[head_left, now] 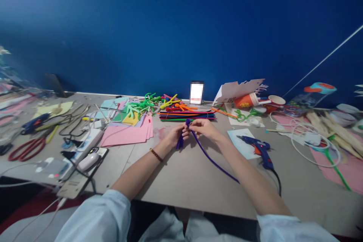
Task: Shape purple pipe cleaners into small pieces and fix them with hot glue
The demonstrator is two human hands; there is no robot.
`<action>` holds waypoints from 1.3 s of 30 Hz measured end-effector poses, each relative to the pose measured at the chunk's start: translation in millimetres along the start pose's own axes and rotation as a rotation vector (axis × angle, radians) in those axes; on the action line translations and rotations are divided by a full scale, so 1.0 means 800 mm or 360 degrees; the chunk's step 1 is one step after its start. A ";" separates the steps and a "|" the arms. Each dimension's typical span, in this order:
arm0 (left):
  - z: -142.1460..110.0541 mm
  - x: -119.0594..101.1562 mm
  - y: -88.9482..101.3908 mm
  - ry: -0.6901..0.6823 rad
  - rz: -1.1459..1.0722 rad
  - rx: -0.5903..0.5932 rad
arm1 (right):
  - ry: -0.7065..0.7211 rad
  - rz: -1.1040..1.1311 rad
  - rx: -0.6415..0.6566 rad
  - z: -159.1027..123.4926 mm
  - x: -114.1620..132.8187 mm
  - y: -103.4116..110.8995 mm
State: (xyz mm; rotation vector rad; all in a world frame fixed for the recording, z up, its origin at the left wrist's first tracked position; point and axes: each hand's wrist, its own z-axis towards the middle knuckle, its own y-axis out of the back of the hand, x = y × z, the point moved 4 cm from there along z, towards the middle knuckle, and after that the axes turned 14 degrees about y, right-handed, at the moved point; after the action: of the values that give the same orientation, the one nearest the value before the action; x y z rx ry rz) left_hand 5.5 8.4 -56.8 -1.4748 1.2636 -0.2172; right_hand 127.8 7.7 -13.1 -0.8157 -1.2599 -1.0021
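Observation:
Both my hands meet over the middle of the table, around purple pipe cleaners [179, 143]. My left hand [177, 134] has its fingers wrapped round a short purple bundle whose ends hang below the palm. A knot-like purple top shows above the fingers. My right hand [204, 128] pinches at that top from the right. One long purple pipe cleaner [212, 161] runs from there down to the right, passing behind my right forearm. Just beyond my hands lies a stack of coloured pipe cleaners [187, 115].
Bent green pipe cleaners [144, 104] and pink paper sheets [127, 134] lie to the left. A power strip [85, 147] and red-handled scissors [27, 149] are farther left. On the right are a blue glue gun [258, 145], a coiled white cable [295, 143] and paper cups [249, 100]. A phone [196, 92] stands at the wall.

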 end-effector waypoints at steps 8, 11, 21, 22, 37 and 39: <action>0.001 0.002 -0.003 0.0060 -0.0174 -0.0027 | 0.0054 0.0135 -0.0200 0.002 -0.002 -0.001; 0.001 0.002 -0.003 0.0053 -0.0188 0.0015 | 0.0104 0.0174 -0.0326 0.002 -0.004 -0.004; 0.005 0.004 0.000 -0.0027 0.0044 -0.0017 | 0.0176 0.0287 -0.0541 0.004 -0.019 -0.010; 0.005 0.004 0.001 -0.0060 0.0099 -0.0025 | 0.0183 0.0265 -0.0549 0.004 -0.019 -0.009; 0.000 -0.003 -0.004 -0.0466 0.0628 -0.0278 | 0.0175 0.0238 -0.0491 0.005 -0.019 0.001; 0.002 -0.002 -0.003 -0.0414 0.0559 -0.0249 | 0.0162 0.0293 -0.0451 0.006 -0.022 0.002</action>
State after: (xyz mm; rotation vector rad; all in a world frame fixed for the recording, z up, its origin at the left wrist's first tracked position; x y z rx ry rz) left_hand 7.0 9.9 -54.8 -1.3337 1.3216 0.3034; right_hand 126.8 15.4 -29.3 -1.0652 -0.9495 -1.0710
